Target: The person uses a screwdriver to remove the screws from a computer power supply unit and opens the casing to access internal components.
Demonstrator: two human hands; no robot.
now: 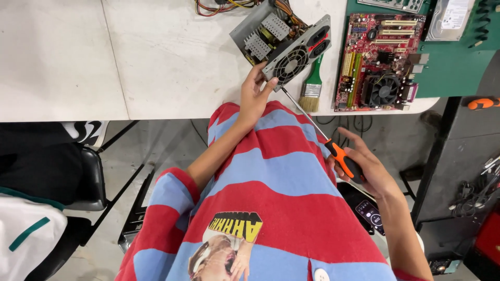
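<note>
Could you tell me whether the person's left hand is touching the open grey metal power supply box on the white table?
Touching: in the head view, the left hand grips the lower corner of the grey metal power supply box.

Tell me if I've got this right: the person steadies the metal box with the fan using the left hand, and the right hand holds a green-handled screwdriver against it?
Nearly. The head view shows the screwdriver in the right hand has an orange and black handle, not green; the green handle belongs to the paintbrush lying on the table. The rest holds: the left hand steadies the metal box with the fan.
</note>
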